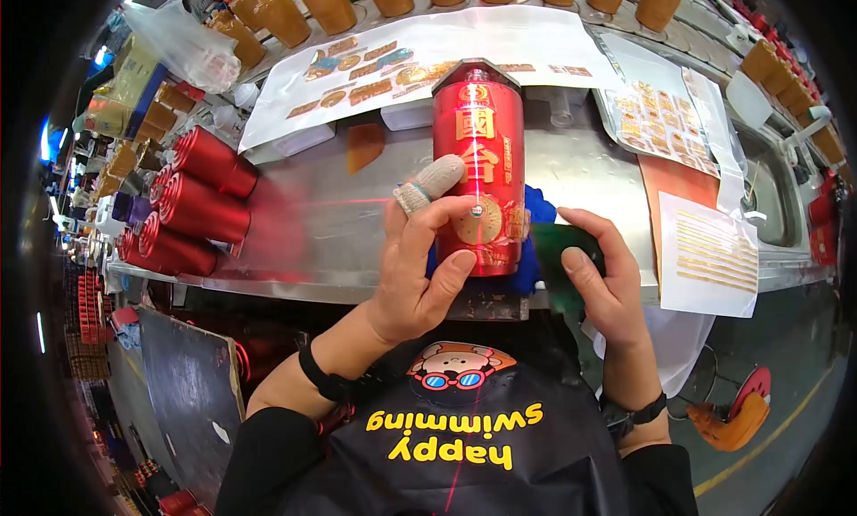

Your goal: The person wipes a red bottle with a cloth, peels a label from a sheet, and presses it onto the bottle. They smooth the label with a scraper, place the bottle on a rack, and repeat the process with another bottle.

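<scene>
A shiny red bottle (pixel 478 141) with gold Chinese characters and a round gold emblem lies on a blue cloth (pixel 538 208) near the bench's front edge. My left hand (pixel 402 270) grips the bottle's lower part, its bent fingers and thumb pressed to the surface around the emblem. One finger wears a grey finger cot (pixel 437 178). In my right hand (pixel 614 288), a dark green flat scraper (pixel 558 262) is pinched between thumb and fingers, beside the bottle's lower right side. A small clear film edge shows on the bottle there.
Several red bottles (pixel 201 208) lie stacked at the left of the steel bench (pixel 330 230). Sheets of gold decals (pixel 384 74) spread behind, with more decal sheets (pixel 656 114) and a strip sheet (pixel 710 253) at the right. Brown cups (pixel 326 5) line the back; a sink (pixel 772 195) stands right.
</scene>
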